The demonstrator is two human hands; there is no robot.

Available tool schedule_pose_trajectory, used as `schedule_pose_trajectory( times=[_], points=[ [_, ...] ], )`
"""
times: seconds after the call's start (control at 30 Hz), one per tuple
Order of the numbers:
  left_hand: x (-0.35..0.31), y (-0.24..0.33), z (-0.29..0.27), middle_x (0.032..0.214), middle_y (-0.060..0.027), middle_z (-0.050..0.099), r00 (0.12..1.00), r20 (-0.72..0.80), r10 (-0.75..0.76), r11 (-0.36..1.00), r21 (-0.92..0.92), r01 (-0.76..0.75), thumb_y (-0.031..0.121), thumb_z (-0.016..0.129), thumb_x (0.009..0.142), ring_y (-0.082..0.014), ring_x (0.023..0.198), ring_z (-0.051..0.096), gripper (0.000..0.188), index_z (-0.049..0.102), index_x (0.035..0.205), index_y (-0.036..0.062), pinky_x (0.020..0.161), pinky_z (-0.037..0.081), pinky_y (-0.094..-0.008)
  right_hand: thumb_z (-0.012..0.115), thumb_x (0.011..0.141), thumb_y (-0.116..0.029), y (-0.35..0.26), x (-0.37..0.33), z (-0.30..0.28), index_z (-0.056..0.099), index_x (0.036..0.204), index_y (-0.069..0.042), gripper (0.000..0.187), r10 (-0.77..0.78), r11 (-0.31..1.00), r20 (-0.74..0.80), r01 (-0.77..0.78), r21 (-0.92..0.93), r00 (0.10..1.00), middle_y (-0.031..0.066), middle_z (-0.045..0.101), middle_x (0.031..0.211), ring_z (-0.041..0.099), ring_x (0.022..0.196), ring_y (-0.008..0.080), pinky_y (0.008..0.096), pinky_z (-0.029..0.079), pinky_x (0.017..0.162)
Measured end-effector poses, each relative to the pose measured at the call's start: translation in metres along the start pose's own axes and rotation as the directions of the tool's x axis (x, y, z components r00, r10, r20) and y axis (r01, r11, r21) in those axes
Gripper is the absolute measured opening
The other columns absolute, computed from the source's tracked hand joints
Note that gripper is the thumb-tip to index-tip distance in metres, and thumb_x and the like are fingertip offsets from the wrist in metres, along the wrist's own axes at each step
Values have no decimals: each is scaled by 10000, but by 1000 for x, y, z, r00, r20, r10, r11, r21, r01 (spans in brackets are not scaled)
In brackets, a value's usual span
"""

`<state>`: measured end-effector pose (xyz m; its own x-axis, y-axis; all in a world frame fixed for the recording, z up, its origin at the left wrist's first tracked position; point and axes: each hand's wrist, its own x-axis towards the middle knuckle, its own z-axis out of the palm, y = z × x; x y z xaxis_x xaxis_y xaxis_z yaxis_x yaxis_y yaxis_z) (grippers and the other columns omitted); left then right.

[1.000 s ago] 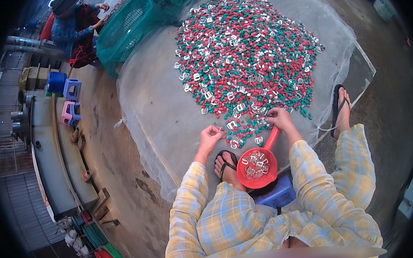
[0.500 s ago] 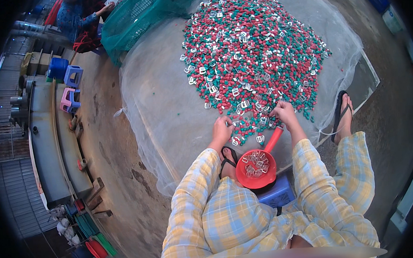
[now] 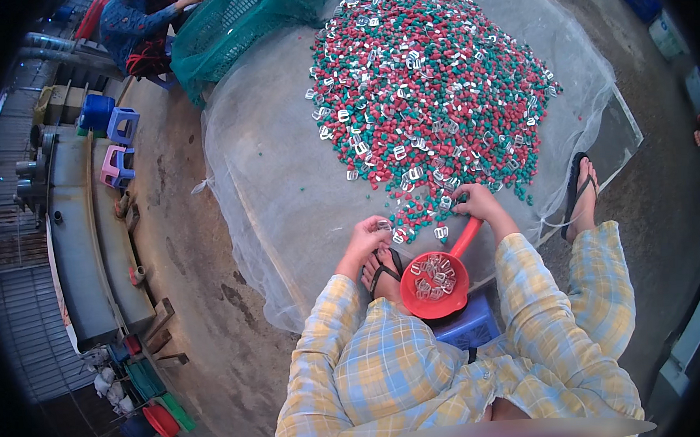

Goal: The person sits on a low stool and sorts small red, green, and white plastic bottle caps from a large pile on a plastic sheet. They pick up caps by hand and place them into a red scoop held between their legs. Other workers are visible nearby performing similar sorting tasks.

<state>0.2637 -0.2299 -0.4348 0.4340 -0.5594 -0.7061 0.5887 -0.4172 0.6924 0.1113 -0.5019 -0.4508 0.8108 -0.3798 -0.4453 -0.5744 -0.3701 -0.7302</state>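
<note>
A mound of small red and green cone-shaped pieces (image 3: 438,79), with silver slider buckles mixed in, covers a pale mesh sheet. My left hand (image 3: 362,240) is closed at the mound's near left edge, pinching a silver slider buckle (image 3: 384,225) at its fingertips. Curled at the near right edge of the pieces is my right hand (image 3: 480,202). Its fingertips are close to another buckle (image 3: 446,203), and whatever they hold is hidden. Between my forearms, a red plastic scoop (image 3: 436,309) holds several silver buckles (image 3: 433,277), its handle toward my right hand.
The scoop rests above a blue plastic stool (image 3: 471,332) between my legs. Green netting (image 3: 237,30) lies at the far left, beside a person in blue (image 3: 130,32). Small stools (image 3: 116,166) and a long metal trough (image 3: 78,233) stand left.
My left hand has drawn back toward me and left, with a buckle now showing in its fingers. My right hand has moved slightly nearer and left. The far person's arm has shifted.
</note>
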Motion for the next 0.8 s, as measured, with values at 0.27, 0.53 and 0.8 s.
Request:
schedule_pose_trajectory(
  times=[0.27, 0.53, 0.8],
  points=[
    [-7, -12, 31, 871, -141, 635, 869, 98, 486, 244, 939, -242, 146, 749, 650, -332, 819, 618, 321, 616, 934, 75, 697, 494, -422, 789, 613, -228, -50, 3, -4, 713, 854, -116, 277, 223, 914, -69, -233, -334, 972, 92, 678, 841, 645, 805, 257, 360, 507, 761],
    [4, -16, 20, 864, -124, 633, 919, -23, 393, 422, 893, -158, 110, 714, 689, -288, 743, 632, 236, 599, 890, 62, 652, 504, -378, 769, 624, -190, -31, 9, 2, 719, 832, -129, 223, 262, 936, -45, -265, -230, 964, 88, 680, 802, 650, 760, 242, 353, 509, 731],
    [-16, 9, 12, 784, -81, 616, 983, 73, 171, 985, -15, -170, -10, 599, 721, -171, 722, 635, 149, 485, 792, 56, 583, 490, -275, 754, 647, -181, -53, -3, -5, 705, 934, -162, 292, 88, 962, 16, -81, -259, 996, 51, 683, 883, 646, 845, 219, 348, 503, 761]
  ],
)
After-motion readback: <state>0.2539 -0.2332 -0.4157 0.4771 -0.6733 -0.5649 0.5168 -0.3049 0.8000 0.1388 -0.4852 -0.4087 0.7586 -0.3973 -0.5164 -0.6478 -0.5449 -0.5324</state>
